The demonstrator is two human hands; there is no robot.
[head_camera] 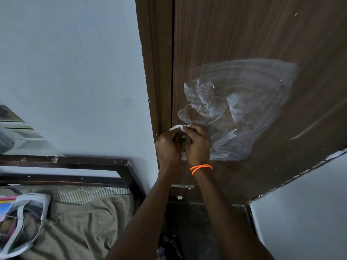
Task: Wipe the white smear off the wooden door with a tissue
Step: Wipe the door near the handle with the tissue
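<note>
Both hands (183,143) bunch tissue (178,127) | smear (234,109) covers door (244,34) | grey wall (75,72)

A bedroom in a home: a dark-framed bed (129,171) with a rumpled olive sheet (78,226) and a striped mattress (84,193) stands against a plain pale wall (75,72), just beside a wooden door (244,34) in its brown frame (155,53).

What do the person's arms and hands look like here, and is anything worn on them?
Both forearms are bare, with no sleeves in view. The left hand wears nothing: no glove, ring or watch shows. The right hand is also ungloved. On its wrist sits an orange band, a beaded or twisted cord wound round in two strands.
</note>
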